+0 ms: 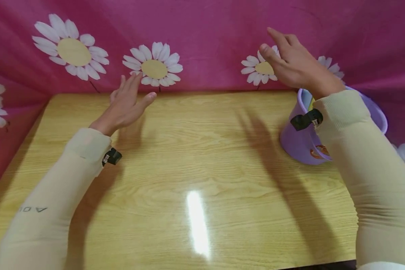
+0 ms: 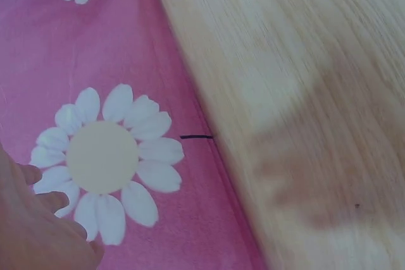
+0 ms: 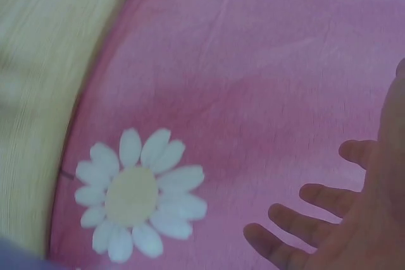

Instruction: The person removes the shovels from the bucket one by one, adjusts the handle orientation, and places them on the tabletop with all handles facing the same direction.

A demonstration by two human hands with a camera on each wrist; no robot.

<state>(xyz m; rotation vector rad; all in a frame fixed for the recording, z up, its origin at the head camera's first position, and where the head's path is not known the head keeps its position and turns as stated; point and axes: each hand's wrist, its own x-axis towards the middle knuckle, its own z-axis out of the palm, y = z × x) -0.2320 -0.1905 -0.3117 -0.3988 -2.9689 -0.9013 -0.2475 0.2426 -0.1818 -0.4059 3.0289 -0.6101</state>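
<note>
The left hand [image 1: 125, 105] hovers above the far left part of a wood-grained counter [image 1: 202, 157], its fingers straight and its thumb held well out to the side, gripping nothing. The right hand [image 1: 295, 62] is raised in front of a pink cloth [image 1: 209, 41] printed with white daisies, higher in the head view than the left; its fingers are extended, and the right wrist view shows them spread apart with nothing between them.

A purple bucket [image 1: 295, 140] stands upright on the counter at the far right, below the right wrist and forearm, which hide much of it. It is the thing nearest the right hand; whether the sleeve touches its rim cannot be told. A partly hidden orange label [image 1: 314, 154] marks its side. Something pale blue and yellow shows just inside the rim, too covered to name.

Both arms wear cream sleeves [image 1: 50, 191], the left one with dark lettering. A small black device [image 1: 113, 156] sits at the left wrist, and a similar one at the right. The arms cast soft shadows across the counter, and a bright streak of reflected light lies near its front middle.
</note>
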